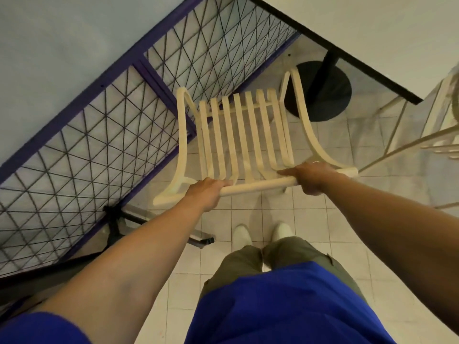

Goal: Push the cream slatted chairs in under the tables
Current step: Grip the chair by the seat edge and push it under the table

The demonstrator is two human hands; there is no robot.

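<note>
1. Left hand and right hand: each grip closed round the chair top rail.
2. Beyond the grip, the seat sits short of the counter.
3. Risk: a skewed push catches the railing leftward, or the black base.

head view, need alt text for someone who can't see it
Seen from above, a person's left hand and right hand grip the top rail of a cream slatted chair, facing a table with a black pedestal base. A purple-framed mesh panel stands to the left on the tiled floor.
</note>
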